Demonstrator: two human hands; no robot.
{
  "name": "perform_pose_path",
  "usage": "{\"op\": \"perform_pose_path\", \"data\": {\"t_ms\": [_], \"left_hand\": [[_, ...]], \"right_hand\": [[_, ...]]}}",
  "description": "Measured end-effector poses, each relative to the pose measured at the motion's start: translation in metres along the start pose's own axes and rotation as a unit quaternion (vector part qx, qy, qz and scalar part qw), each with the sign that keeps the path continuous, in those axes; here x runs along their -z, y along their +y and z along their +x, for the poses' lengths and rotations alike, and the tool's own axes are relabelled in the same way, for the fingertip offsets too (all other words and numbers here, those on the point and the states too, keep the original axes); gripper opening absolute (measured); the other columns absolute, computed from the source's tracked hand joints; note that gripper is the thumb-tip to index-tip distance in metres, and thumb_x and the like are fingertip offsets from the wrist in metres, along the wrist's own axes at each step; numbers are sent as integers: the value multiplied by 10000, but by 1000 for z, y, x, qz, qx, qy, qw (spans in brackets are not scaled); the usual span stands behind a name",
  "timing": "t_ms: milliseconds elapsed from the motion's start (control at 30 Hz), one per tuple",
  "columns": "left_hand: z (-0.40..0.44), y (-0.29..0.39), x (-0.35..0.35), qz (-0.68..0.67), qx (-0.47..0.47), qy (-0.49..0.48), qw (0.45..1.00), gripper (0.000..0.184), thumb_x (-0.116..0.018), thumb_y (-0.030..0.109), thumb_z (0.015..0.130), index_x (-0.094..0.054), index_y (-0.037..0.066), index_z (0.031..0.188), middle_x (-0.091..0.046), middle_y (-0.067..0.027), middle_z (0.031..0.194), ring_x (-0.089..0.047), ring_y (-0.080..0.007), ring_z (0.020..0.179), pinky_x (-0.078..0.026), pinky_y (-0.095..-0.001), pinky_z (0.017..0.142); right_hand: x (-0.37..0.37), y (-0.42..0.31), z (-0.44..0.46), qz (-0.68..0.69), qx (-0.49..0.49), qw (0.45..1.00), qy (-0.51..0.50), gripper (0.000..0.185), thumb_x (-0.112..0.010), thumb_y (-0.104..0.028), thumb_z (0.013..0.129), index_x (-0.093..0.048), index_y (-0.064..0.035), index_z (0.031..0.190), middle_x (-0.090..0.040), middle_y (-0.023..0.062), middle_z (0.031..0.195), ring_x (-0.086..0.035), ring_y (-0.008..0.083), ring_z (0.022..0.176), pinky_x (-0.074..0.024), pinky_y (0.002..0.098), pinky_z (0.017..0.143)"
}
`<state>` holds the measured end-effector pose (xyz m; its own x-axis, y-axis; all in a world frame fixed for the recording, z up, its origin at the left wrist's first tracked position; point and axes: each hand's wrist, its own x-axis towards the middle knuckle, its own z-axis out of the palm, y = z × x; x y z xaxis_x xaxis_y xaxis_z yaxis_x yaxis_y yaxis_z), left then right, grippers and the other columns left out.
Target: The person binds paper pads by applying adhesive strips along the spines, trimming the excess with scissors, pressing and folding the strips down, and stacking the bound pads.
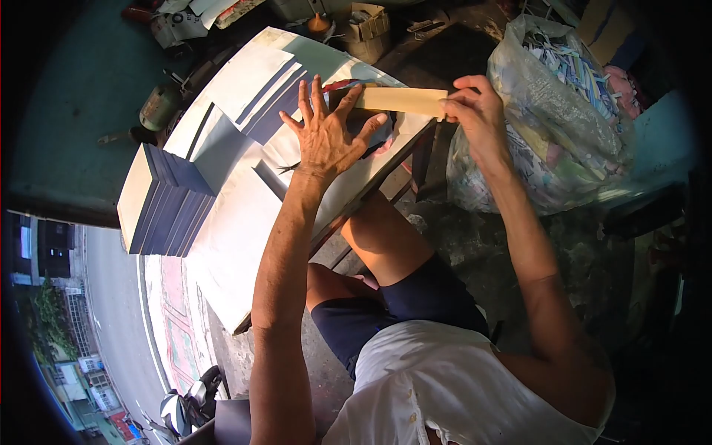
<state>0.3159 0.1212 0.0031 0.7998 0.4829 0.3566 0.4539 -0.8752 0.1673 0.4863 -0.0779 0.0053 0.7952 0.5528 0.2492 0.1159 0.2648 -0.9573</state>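
Note:
A yellowish strip [406, 99], of paper or tape, stretches across the right end of the table. My right hand [478, 119] pinches its outer end between thumb and fingers, just beyond the table edge. My left hand [328, 137] lies with fingers spread, its index finger and thumb near the strip's inner end. Under and beside that hand is a dark item with some red on it, mostly covered, so I cannot make out its kind. The dark tips of a pointed tool [288, 168], perhaps scissors, show beside my left wrist.
Several stacks of dark-edged, pale-topped blocks [167, 204] stand on the white-covered table [233, 259]. A clear plastic bag [534, 141] full of paper strips sits at the right. A cardboard box [367, 33] is behind the table. A street [122, 311] runs at lower left.

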Motion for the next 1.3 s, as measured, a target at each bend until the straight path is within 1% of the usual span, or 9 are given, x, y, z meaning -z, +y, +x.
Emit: {"op": "perform_pose_path", "data": {"t_ms": [167,300,467,567,700,867,1000,1167,1300], "left_hand": [[-2,2,5,33,-14,17,999,874,-610,832,834,-544,299,1525,-246,-257,1655,-98,-458,1575,-76,-832,1128],[8,48,59,-91,-167,122,974,918,-817,622,797,-498,183,1538,-383,-234,1570,-320,-448,1474,-290,-613,1192],[29,78,79,-205,-314,18,927,502,-898,216,731,-718,95,1184,-556,-150,1389,-492,-368,1273,-416,-507,1107],[37,77,82,-328,-232,63,913,218,-809,82,788,-748,9,984,-683,-104,1144,-611,-280,1097,-514,-410,975],[37,60,82,-721,3,20,692,254,-766,161,912,-743,21,1122,-759,-86,1062,-708,-188,1002,-510,-418,987],[30,49,67,-767,70,65,634,240,-814,235,906,-743,64,1059,-745,-39,1062,-649,-174,1070,-469,-518,987],[28,36,55,-759,116,83,636,302,-836,280,892,-724,72,1081,-735,-53,1080,-648,-185,1079,-465,-508,995],[10,8,38,-326,110,339,875,852,-848,367,874,-373,33,1499,-677,-168,1230,-520,-283,1310,-387,-534,1115],[-12,4,32,-163,-141,79,973,1202,-808,548,853,-59,74,1666,-402,-162,1635,-254,-380,1525,-121,-617,1237]], "right_hand": [[34,-49,-11,-220,102,970,-21,353,-710,52,871,-549,21,1183,-701,40,852,-639,90,754,-515,254,679],[29,-103,-28,-376,243,884,-138,327,-693,64,870,-594,-35,1165,-674,68,818,-668,173,707,-538,317,685],[19,-140,-19,-462,396,760,-231,379,-762,-9,836,-632,-75,1185,-695,73,937,-689,254,891,-555,365,779],[13,-141,-8,-350,395,839,-134,403,-777,-36,849,-639,-83,1225,-701,55,1024,-685,207,916,-559,336,825],[15,-68,8,-4,147,977,-156,390,-771,-118,904,-639,-48,1265,-693,19,1095,-647,161,1019,-526,310,927],[-20,-2,-11,243,-57,954,-165,252,-768,-174,909,-700,-23,1099,-702,40,1091,-632,121,988,-503,304,915],[-34,10,-4,280,-74,951,-112,181,-778,-191,903,-710,-39,975,-695,37,1064,-628,121,972,-505,301,866],[-51,12,21,35,-164,986,-18,170,-810,-176,835,-710,-67,918,-690,22,923,-641,131,896,-498,327,804],[-57,15,38,-39,-144,986,-78,167,-810,-205,773,-722,-64,767,-642,10,755,-601,110,743,-458,291,637]]}}
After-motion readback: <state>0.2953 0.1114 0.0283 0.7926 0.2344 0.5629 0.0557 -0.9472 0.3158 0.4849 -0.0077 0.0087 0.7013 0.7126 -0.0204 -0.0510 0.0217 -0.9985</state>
